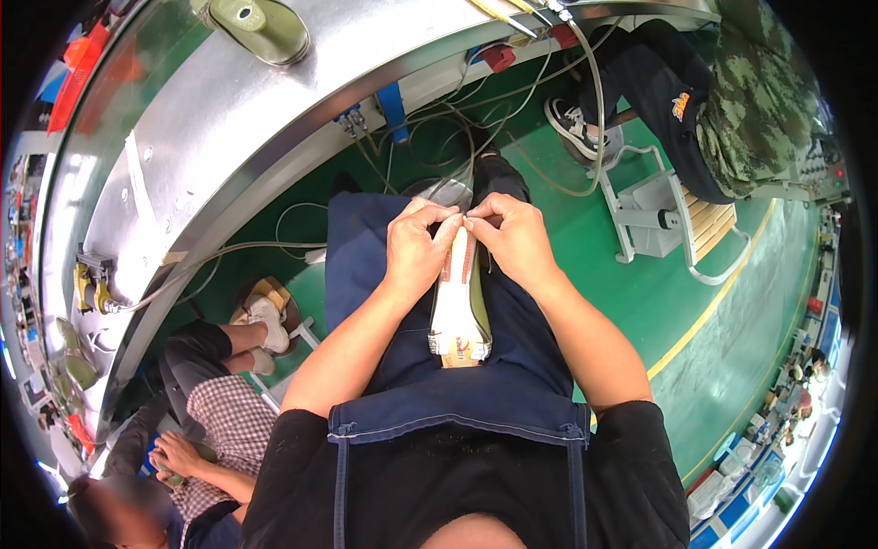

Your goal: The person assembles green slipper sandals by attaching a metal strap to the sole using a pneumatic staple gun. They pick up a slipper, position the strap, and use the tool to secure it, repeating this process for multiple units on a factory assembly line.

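A shoe upper on a last [460, 311] lies lengthwise on my lap over a blue apron [366, 265], its pale sole side up and an olive edge showing on the right. My left hand [418, 249] and my right hand [515, 236] meet at the shoe's far end, both with fingers curled and pinching the material there. The fingertips touch each other over the shoe's tip. What lies under the fingers is hidden.
A curved metal conveyor table [229, 137] runs along my left and front, with an olive shoe [261, 27] on it. Cables hang under its edge. One person sits at lower left [219, 412], another on a stool at upper right [722, 101]. The floor is green.
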{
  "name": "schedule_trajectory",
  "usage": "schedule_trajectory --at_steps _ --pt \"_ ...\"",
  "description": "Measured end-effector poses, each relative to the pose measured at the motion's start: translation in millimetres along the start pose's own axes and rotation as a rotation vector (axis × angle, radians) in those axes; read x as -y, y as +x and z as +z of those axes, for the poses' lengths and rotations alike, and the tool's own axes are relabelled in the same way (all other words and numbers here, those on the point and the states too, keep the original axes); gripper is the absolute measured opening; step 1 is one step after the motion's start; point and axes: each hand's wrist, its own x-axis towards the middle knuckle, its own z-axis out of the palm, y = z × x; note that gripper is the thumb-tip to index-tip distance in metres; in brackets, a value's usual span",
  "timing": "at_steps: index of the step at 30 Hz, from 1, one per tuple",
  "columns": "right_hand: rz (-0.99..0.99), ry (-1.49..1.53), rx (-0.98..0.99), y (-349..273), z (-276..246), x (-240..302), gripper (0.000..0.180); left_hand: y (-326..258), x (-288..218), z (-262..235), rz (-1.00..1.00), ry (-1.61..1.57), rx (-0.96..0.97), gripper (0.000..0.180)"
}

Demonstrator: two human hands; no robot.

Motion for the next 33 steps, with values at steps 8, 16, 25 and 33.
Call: schedule_trajectory --at_steps 8,16,25,33 --pt "0.095 0.154 0.158 15 -6 -4 0.037 -6 -8 1 -0.095 -0.033 0.012 0.023" --pt "0.37 0.288 0.358 -51 10 -16 0.051 -67 -5 -4 -0.475 -0.42 0.295 0.074" --pt "0.648 0.528 0.687 -52 0 -16 0.068 -98 -8 -9 -0.754 -0.879 0.362 0.079" --pt "0.682 0.478 0.709 -50 3 -14 0.063 -100 -6 -6 -0.732 -0.849 0.33 0.073"
